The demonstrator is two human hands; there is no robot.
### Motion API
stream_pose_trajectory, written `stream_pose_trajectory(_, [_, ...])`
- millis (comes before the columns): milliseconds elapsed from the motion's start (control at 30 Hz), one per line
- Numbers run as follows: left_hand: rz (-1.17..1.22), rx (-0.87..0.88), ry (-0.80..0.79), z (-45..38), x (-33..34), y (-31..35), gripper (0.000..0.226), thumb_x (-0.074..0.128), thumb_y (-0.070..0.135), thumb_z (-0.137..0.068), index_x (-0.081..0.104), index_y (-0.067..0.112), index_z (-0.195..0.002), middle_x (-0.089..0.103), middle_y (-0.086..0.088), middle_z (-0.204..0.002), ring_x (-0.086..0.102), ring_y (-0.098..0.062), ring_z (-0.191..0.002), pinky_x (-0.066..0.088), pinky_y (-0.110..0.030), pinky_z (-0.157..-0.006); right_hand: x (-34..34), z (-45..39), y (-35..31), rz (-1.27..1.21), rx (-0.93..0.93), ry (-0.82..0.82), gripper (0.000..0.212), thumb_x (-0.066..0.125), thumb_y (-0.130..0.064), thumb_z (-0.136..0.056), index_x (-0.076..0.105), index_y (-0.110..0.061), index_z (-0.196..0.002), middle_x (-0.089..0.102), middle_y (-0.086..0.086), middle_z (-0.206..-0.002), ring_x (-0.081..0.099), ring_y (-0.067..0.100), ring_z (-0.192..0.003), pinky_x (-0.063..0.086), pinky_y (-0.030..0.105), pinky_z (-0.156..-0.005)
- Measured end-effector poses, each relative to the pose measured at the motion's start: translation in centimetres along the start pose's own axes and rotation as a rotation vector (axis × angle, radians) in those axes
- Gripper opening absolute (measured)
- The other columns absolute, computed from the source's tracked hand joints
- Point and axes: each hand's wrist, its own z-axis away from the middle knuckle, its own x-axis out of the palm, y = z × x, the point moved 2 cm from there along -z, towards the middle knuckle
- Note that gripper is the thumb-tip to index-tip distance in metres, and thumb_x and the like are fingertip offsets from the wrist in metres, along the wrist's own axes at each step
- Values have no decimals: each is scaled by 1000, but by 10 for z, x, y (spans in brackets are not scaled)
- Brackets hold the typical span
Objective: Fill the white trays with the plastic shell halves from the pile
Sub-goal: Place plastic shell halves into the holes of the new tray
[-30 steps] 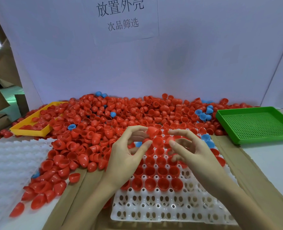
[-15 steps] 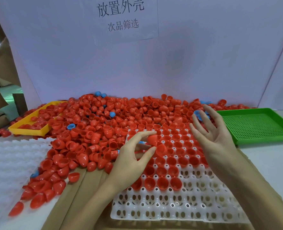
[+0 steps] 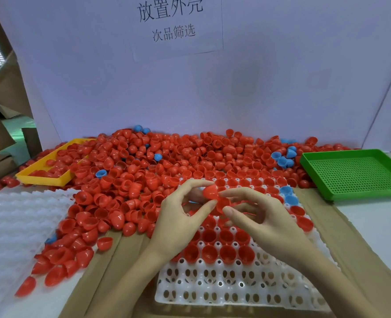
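The nearest rows of the white moulded plastic tray [image 3: 235, 292], the one sitting on the brown cardboard sheet [image 3: 112, 271] at the near edge of the desk, are left unfilled so far, so loads of round holed pockets are waiting there. A bit further in, several rows are already seated with glossy red shell halves, open side up.

Above the middle of that tray, a red dome-shaped plastic shell half [image 3: 210, 192] is pinched by the left hand [image 3: 178, 223] between thumb and curled fingertips. A second red shell [image 3: 223, 203], touching the first from below, looks to be nipped by the thumb and forefinger of the right hand [image 3: 265, 223], though exactly what is gripped there can't be fully made out; the other fingers are loosely curled.

For doing this bit well, probably: the two nested-looking halves should be separated with a light twist rather than squeezed, since thin smooth plastic like this is likely slippery and springy. Each one is best dropped rounded end down into the next free pocket, so the rows are filled in order.

To the left edge, a second white dimpled tray [image 3: 13, 226] is lying, bumpy and matte. Further back, the big pile of red shell halves [image 3: 167, 161] is spread right across the desk, with a few light blue shells [image 3: 284, 157] mixed in. A yellow rectangular plastic tray [image 3: 41, 179] is half buried at the far left, and a green perforated plastic tray [image 3: 355, 175] is set at the far right.
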Motion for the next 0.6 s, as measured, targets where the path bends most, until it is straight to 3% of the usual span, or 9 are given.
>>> stream_pose_trajectory(167, [-20, -8, 0, 1, 2, -2, 35, 79, 19, -93, 71, 39, -121, 77, 14, -98, 75, -11, -100, 60, -24, -87, 3, 0, 1, 81, -9, 50, 26, 78, -19, -92, 74, -24, -117, 78, -8, -99, 78, 14, -90, 61, 26, -84])
stream_pose_trajectory(267, [19, 5, 29, -1, -1, 2, 40, 76, 13, -96, 71, 36, -128, 78, 11, -105, 74, -10, -104, 56, -18, -91, -1, -1, 1, 67, 4, 90, 21, 70, -16, -98, 74, -22, -117, 80, -7, -96, 79, 12, -88, 61, 24, -84])
stream_pose_trajectory(467, [120, -65, 103, -7, -15, -1, 40, 71, 16, -99, 66, 33, -135, 78, 6, -103, 74, -10, -102, 53, -17, -94, -16, -3, 0, -20, 35, 168, 24, 68, -12, -100, 73, -23, -121, 81, -4, -101, 79, 13, -94, 60, 23, -89])
stream_pose_trajectory(600, [120, -127, 332, -16, -39, -9, 35, 70, 24, -101, 63, 32, -134, 79, 3, -107, 77, -12, -98, 58, -26, -93, -23, -4, -3, -27, 40, 187, 27, 69, -10, -99, 72, -20, -123, 78, -1, -111, 78, 13, -97, 60, 21, -85])
